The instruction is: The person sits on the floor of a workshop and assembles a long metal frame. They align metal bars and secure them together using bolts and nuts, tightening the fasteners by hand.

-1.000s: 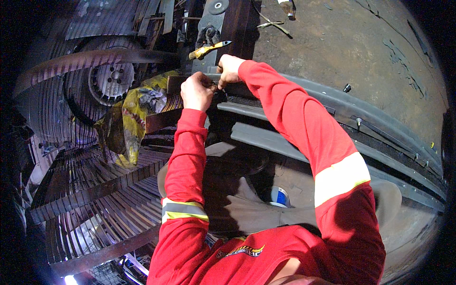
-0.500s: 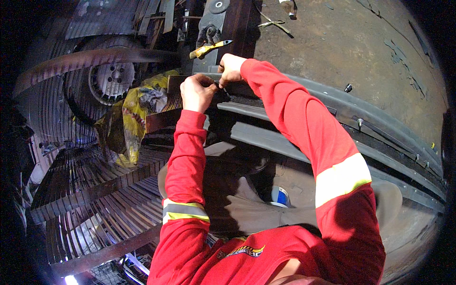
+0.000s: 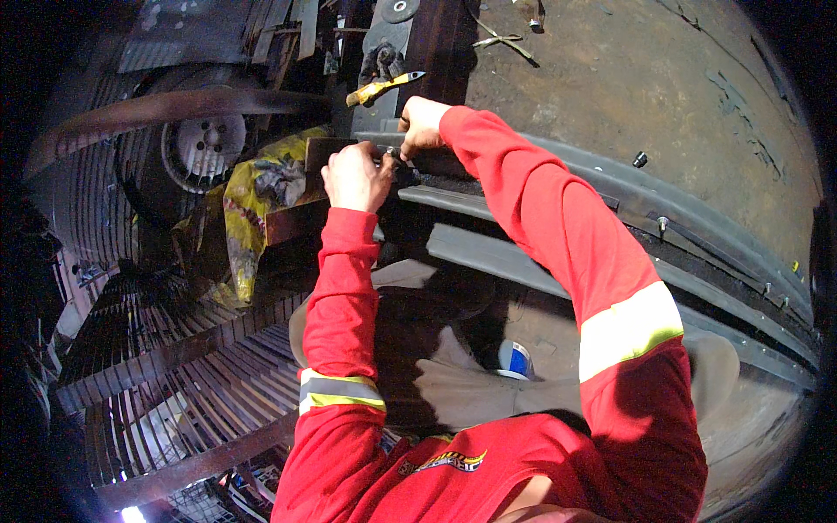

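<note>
My left hand [image 3: 356,177] is closed at the end of a long dark rail [image 3: 449,201], its fingertips pinched on a small shiny metal piece [image 3: 391,152], which looks like a bolt or fitting. Just to the right, my right hand [image 3: 424,125] reaches down with bent wrist, thumb and fingers pressed together beside that piece. What sits between the right fingertips is hidden. Beyond the hands a yellow paintbrush [image 3: 384,87] lies on a grey plate, next to a dark crumpled glove [image 3: 381,63].
Curved rails run off to the right, with an upright bolt [image 3: 663,224] and a black fitting [image 3: 640,159]. To the left are a yellow plastic bag [image 3: 248,205], a wheel [image 3: 205,144] and slatted metal [image 3: 192,392]. A grinding disc [image 3: 400,10] lies at the far end.
My left hand has shifted slightly left and turned, drawing away from the right fingertips. The shiny metal piece now shows between the hands. My right hand has hardly moved.
</note>
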A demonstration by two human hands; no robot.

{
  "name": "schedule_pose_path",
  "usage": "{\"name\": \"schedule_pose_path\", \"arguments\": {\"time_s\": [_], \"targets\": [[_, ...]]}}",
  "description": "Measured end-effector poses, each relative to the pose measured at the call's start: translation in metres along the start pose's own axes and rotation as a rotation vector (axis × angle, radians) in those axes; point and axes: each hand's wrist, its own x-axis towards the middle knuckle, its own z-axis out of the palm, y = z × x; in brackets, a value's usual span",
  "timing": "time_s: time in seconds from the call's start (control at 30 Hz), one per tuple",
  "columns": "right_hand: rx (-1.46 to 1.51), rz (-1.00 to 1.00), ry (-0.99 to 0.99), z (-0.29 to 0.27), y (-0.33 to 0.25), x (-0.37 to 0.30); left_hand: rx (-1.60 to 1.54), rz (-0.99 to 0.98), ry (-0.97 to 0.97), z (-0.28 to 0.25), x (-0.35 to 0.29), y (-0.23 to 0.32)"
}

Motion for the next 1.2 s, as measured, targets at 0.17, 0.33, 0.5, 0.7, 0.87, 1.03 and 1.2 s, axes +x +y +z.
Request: {"name": "schedule_pose_path", "arguments": {"time_s": [0.17, 0.33, 0.5, 0.7, 0.87, 1.03, 1.2], "targets": [[0.034, 0.002, -0.004, 0.003, 0.003, 0.003, -0.110, 0.099, 0.048, 0.002, -0.001, 0.002], [0.034, 0.005, -0.007, 0.002, 0.005, 0.004, -0.302, 0.019, 0.112, -0.006, -0.002, 0.002], [0.014, -0.007, -0.021, -0.002, 0.000, 0.000, 0.037, -0.011, -0.071, -0.002, 0.004, 0.002], [0.012, 0.004, -0.012, -0.002, -0.003, -0.003, -0.076, -0.007, -0.017, 0.008, 0.007, -0.001], [0.040, 0.000, 0.015, -0.002, 0.006, 0.000, -0.031, -0.025, -0.025, 0.002, 0.003, 0.002], [0.016, -0.018, -0.026, -0.003, -0.003, -0.004, -0.059, -0.019, -0.017, 0.002, 0.002, 0.005], [0.021, 0.000, -0.011, -0.002, 0.000, -0.003, -0.088, -0.015, 0.063, -0.002, -0.006, 0.004]]}}
